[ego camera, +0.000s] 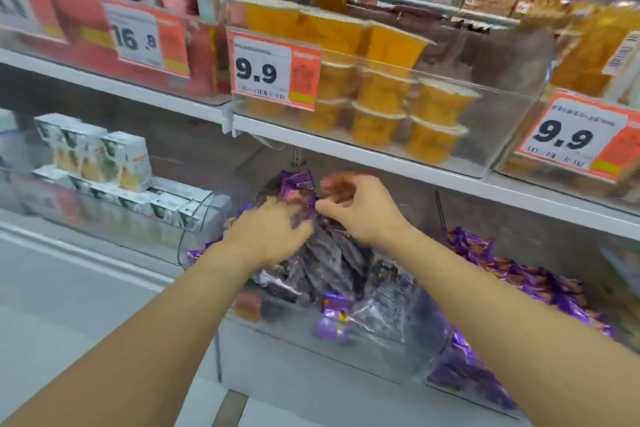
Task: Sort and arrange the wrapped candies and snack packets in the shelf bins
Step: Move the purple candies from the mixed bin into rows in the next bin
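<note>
Left hand (pixel 273 229) flat on the purple packets (pixel 325 263), fingers loose. Right hand (pixel 353 208) at 1 o'clock from it, pinching a packet, though blur hides the grip a bit. Packets heaped messy in the bin (pixel 311 329); more purple ones (pixel 519 281) at 4 o'clock. Sorting just begun, most left. Labels too blurry to read.
</note>
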